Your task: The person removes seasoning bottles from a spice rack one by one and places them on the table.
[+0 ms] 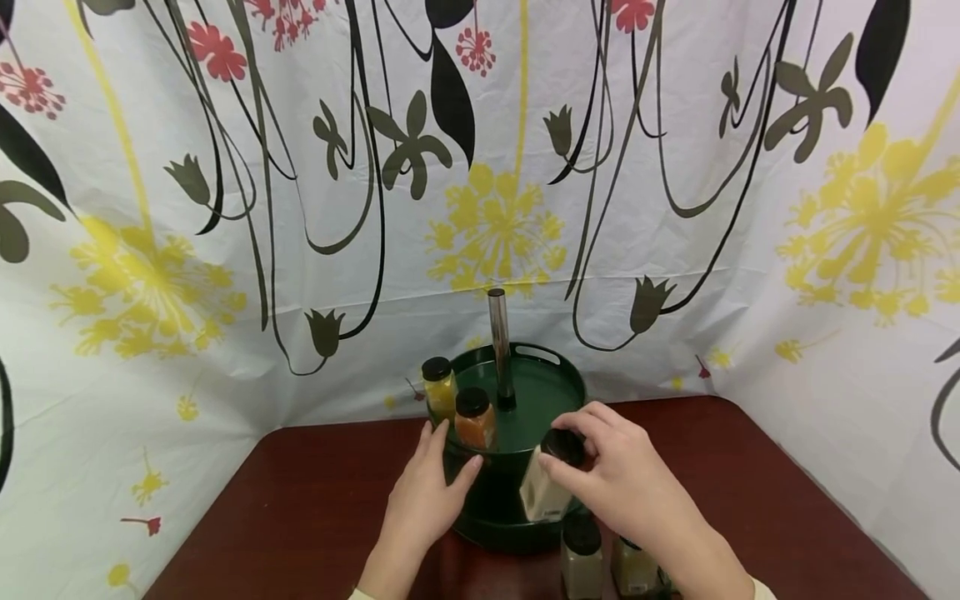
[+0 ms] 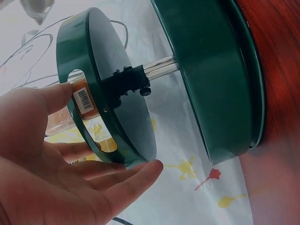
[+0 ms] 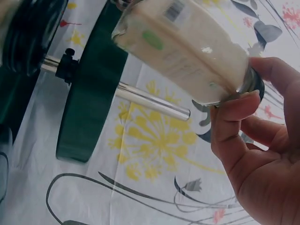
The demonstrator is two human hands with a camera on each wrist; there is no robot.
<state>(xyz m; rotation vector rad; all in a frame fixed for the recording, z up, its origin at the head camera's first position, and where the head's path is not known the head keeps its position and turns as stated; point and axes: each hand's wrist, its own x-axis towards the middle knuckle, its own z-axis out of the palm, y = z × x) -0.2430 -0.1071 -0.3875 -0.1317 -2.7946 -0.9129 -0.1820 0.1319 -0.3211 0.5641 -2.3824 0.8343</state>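
My right hand (image 1: 618, 454) grips a glass spice jar (image 1: 546, 487) of pale powder by its black lid, tilted at the front right of a green two-tier tray stand (image 1: 543, 392). The right wrist view shows the same jar (image 3: 187, 51) with thumb and fingers about its lid. At the near left of the upper tier, my left hand (image 1: 423, 492) touches the wall with spread, mostly straight fingers. Its thumb lies by the handle cutout in the left wrist view. Upon that tier stand an orange-filled jar (image 1: 476, 425) and a yellow-filled jar (image 1: 439, 390).
Two more black-lidded jars, one greenish (image 1: 582, 567) and one yellowish (image 1: 633, 571), stand on the dark red table (image 1: 322, 500) before the stand. A metal post (image 1: 499, 346) rises from the upper tier. Behind hangs a flower-patterned cloth (image 1: 495, 117).
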